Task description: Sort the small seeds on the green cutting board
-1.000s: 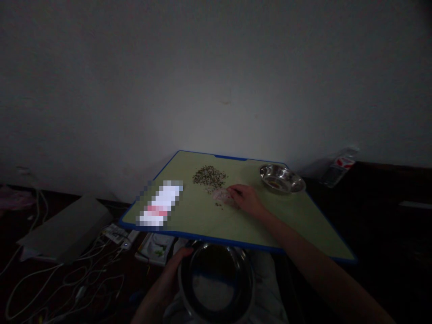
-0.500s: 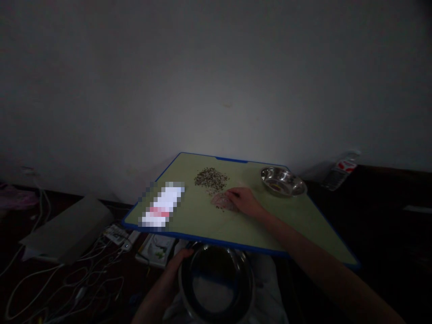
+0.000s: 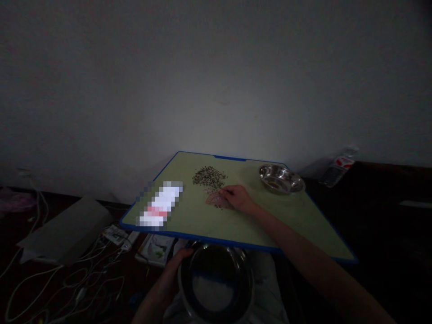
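Observation:
The scene is very dim. My left hand point(image 3: 170, 276) grips the left rim of a large steel bowl point(image 3: 216, 282) held below the near edge of a green board with a blue border point(image 3: 303, 225). My right hand point(image 3: 239, 198) rests on the board, fingers closed on a small pinkish translucent piece point(image 3: 214, 200) pressed flat against the surface. Just beyond it lies a pile of small dark grains point(image 3: 208, 176), with a few loose grains beside the pink piece.
A small steel bowl point(image 3: 281, 178) stands at the board's far right. A blurred white and pink packet point(image 3: 159, 204) lies on its left side. A plastic bottle point(image 3: 338, 166) lies by the wall at right. Tangled white cables point(image 3: 64, 283) and a grey box point(image 3: 65, 229) are at left.
My right hand has slid the pink piece a little to the left across the board, nearer the grain pile. My left hand and the large bowl have stayed put.

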Available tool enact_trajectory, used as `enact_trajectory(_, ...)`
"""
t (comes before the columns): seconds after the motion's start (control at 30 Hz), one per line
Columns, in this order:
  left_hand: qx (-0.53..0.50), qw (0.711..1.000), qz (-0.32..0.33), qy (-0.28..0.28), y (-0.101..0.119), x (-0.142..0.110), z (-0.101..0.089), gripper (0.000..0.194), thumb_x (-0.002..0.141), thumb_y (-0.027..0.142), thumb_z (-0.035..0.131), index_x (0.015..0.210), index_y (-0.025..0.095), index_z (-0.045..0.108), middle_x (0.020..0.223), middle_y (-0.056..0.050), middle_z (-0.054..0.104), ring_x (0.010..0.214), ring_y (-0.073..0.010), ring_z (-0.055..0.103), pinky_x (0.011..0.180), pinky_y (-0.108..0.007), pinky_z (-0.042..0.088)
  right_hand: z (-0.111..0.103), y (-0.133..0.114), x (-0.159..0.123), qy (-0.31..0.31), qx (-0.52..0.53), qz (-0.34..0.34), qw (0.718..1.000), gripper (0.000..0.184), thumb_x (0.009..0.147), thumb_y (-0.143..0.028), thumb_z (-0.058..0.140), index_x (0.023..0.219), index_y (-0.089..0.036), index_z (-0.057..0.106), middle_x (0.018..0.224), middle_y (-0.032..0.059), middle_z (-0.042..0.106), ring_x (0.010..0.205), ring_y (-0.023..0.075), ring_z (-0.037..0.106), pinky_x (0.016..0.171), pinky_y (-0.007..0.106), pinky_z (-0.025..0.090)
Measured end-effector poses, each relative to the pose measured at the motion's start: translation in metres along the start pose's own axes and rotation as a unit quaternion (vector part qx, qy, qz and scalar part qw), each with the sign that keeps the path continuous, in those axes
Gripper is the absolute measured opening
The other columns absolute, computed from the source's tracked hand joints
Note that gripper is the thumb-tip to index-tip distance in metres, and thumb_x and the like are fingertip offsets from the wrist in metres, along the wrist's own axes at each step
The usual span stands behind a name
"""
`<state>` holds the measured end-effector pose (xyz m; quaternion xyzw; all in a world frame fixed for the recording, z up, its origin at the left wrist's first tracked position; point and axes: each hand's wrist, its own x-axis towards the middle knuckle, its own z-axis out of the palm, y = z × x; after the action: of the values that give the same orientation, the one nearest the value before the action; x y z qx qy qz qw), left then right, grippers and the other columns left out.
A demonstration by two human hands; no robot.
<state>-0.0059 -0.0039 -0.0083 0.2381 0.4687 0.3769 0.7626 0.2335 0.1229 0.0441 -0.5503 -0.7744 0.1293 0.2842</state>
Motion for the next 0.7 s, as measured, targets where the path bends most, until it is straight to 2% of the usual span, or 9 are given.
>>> enact_trajectory(0.17, 0.002, 1.000, -0.002, 0.022, -0.0008, 0.0001, 0.0021, 0.015, 0.061, 0.030, 0.067, 0.055, 0.016, 0.066, 0.051, 0.001, 0.066, 0.056, -0.0174, 0.059, 0.063, -0.029, 0.042, -0.0001, 0.0002, -0.0005, 0.001, 0.014, 0.005, 1.000, 0.030, 0.084, -0.032, 0.045, 0.078, -0.016, 0.070, 0.068, 0.0022, 0.068, 0.059, 0.0120, 0.054, 0.055, 0.021, 0.033)
enact_trajectory(0.3, 0.002, 1.000, -0.021, 0.020, -0.0021, 0.0011, 0.0011, 0.018, 0.063, 0.031, 0.065, 0.058, 0.014, 0.066, 0.054, -0.002, 0.068, 0.056, -0.0174, 0.059, 0.064, -0.030, 0.042, 0.0018, 0.0013, 0.0000, 0.023, 0.022, 0.020, 0.999, 0.028, 0.083, -0.031, 0.046, 0.080, -0.016, 0.070, 0.070, 0.0031, 0.068, 0.061, 0.0128, 0.055, 0.056, 0.021, 0.034)
enact_trajectory(0.47, 0.006, 0.999, -0.027, 0.021, -0.0025, 0.0020, -0.0001, 0.018, 0.063, 0.032, 0.065, 0.060, 0.014, 0.067, 0.057, -0.002, 0.070, 0.058, -0.0176, 0.060, 0.065, -0.030, 0.042, 0.0019, 0.0012, 0.0004, 0.000, 0.011, 0.006, 1.000, 0.029, 0.084, -0.031, 0.046, 0.078, -0.015, 0.070, 0.066, 0.0029, 0.066, 0.059, 0.0125, 0.054, 0.056, 0.022, 0.033)
enact_trajectory(0.7, 0.012, 1.000, -0.020, 0.021, -0.0043, 0.0056, -0.0041, 0.018, 0.061, 0.033, 0.068, 0.057, 0.016, 0.066, 0.053, 0.000, 0.067, 0.055, -0.0168, 0.059, 0.062, -0.029, 0.041, 0.0009, -0.0004, 0.0023, 0.036, -0.001, 0.038, 0.999, 0.029, 0.084, -0.030, 0.046, 0.082, -0.014, 0.071, 0.073, 0.0049, 0.068, 0.065, 0.0140, 0.057, 0.057, 0.022, 0.033)
